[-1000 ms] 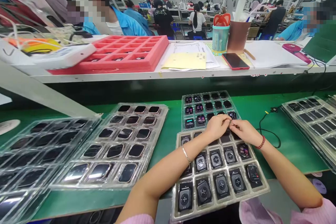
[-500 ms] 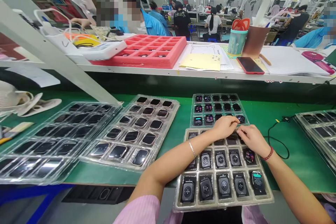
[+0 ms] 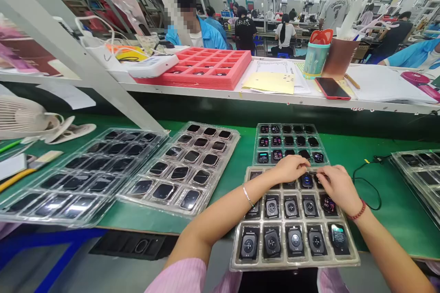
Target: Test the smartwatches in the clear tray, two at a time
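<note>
A clear tray (image 3: 261, 266) sits at the bench's front edge, holding rows of smartwatches. Most in the two near rows lie back up, such as one watch (image 3: 294, 240); the right column has faces up. Above the far row, my left hand (image 3: 292, 168) reaches across with loosely bent, empty fingers. Beside its fingertips a smartwatch (image 3: 306, 181) with a lit blue face lies in its pocket. My right hand (image 3: 340, 188) is at the tray's far right corner, thumb and forefinger slightly apart next to that watch; whether they touch another watch is hidden. Behind is a second tray (image 3: 256, 146) of face-up watches.
Left on the green bench lie a tray of square watch screens (image 3: 206, 171) and a stack of similar trays (image 3: 113, 183). More trays (image 3: 417, 169) stand at right, near a black cable (image 3: 378, 192). The shelf holds a red foam tray (image 3: 237, 73) and phone (image 3: 332, 88).
The view has shifted slightly left. My hands have drawn apart a little, and the watch between them now shows a lit blue face where it was dark and partly covered.
</note>
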{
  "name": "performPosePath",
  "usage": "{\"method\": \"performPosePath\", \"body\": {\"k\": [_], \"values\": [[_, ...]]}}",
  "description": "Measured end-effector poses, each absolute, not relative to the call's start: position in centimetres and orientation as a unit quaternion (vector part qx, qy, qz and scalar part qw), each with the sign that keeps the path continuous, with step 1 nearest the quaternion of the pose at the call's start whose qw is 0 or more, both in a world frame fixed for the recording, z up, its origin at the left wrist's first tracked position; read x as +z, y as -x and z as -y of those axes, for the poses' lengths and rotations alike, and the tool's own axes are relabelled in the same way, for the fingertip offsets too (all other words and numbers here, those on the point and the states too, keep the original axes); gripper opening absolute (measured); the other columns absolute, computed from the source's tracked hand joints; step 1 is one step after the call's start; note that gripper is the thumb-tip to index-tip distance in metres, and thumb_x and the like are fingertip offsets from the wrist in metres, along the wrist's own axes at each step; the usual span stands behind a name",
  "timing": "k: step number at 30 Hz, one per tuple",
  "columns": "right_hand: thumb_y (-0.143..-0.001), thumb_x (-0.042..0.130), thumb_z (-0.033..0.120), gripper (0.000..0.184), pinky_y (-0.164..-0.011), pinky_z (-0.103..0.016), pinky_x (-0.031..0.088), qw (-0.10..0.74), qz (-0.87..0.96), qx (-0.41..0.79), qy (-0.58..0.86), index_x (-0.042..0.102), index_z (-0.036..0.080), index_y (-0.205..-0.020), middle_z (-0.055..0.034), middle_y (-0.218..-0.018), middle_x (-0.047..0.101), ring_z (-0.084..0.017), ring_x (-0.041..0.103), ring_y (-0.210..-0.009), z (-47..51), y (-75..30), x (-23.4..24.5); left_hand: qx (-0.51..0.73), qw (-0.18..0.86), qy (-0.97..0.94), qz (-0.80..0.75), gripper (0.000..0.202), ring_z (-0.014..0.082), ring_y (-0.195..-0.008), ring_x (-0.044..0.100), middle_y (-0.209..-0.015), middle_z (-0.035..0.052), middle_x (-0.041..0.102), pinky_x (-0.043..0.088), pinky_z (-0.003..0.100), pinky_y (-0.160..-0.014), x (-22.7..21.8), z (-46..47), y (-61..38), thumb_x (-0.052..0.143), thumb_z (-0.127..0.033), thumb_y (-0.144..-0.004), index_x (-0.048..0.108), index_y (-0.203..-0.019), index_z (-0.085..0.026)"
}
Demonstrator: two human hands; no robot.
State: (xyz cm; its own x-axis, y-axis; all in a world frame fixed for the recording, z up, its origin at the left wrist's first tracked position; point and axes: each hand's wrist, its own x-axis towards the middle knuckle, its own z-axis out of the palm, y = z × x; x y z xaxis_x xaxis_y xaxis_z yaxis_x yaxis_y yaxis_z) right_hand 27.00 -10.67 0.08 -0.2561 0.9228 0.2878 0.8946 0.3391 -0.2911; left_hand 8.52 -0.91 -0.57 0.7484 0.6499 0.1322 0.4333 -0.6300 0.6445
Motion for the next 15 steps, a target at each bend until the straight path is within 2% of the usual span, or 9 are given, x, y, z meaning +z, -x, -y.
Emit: {"method": "performPosePath", "body": {"k": [2, 5, 8, 11, 15], "values": [[-0.093, 0.047, 0.025, 0.017, -0.076, -0.035, 0.038, 0.174, 0.804, 0.072, 0.564, 0.058, 0.02, -0.082, -0.003, -0.077, 0.065, -0.019, 0.056, -0.07, 12.7, -26.8, 0.9, 0.184, 0.292, -0.889, -0.302, 0.028, 0.0175, -0.096, 0.063, -0.105, 0.0038, 0.069, 0.048, 0.027, -0.085, -0.7, 1.0, -8.6, 0.046, -0.025, -0.086, 0.067, -0.104, -0.02], [-0.091, 0.048, 0.02, 0.018, -0.08, -0.037, 0.039, 0.109, 0.836, 0.124, 0.523, 0.056, 0.021, -0.075, -0.0014, -0.075, 0.061, -0.019, 0.056, -0.071, 15.3, -26.5, 1.5, 0.172, 0.263, -0.9, -0.301, 0.028, 0.0176, -0.094, 0.063, -0.103, 0.0031, 0.068, 0.048, 0.027, -0.082, -0.6, 1.2, -8.8, 0.046, -0.026, -0.086, 0.067, -0.105, -0.022], [-0.093, 0.046, 0.022, 0.02, -0.087, -0.04, 0.039, 0.103, 0.841, 0.168, 0.504, 0.056, 0.022, -0.076, -0.0003, -0.074, 0.061, -0.018, 0.057, -0.071, 15.9, -26.8, 1.6, 0.148, 0.24, -0.911, -0.3, 0.029, 0.0179, -0.093, 0.063, -0.105, 0.0024, 0.067, 0.048, 0.026, -0.077, -0.5, 1.1, -9.2, 0.047, -0.024, -0.085, 0.066, -0.106, -0.023], [-0.096, 0.042, 0.027, 0.022, -0.085, -0.039, 0.041, 0.109, 0.834, 0.199, 0.503, 0.057, 0.024, -0.081, -0.0016, -0.078, 0.064, -0.02, 0.06, -0.077, 15.1, -27.4, 1.3, 0.129, 0.244, -0.914, -0.296, 0.033, 0.0186, -0.094, 0.063, -0.107, 0.0023, 0.068, 0.048, 0.026, -0.076, -0.4, 0.7, -9.7, 0.047, -0.022, -0.083, 0.064, -0.111, -0.023], [-0.093, 0.046, 0.023, 0.021, -0.087, -0.044, 0.039, 0.07, 0.847, 0.169, 0.498, 0.056, 0.022, -0.074, -0.0001, -0.07, 0.062, -0.018, 0.057, -0.065, 14.2, -27.6, 1.3, 0.116, 0.252, -0.916, -0.291, 0.037, 0.0207, -0.101, 0.062, -0.115, 0.0039, 0.066, 0.049, 0.028, -0.078, -0.2, 0.4, -10.2, 0.044, -0.02, -0.084, 0.062, -0.116, -0.022]]}}
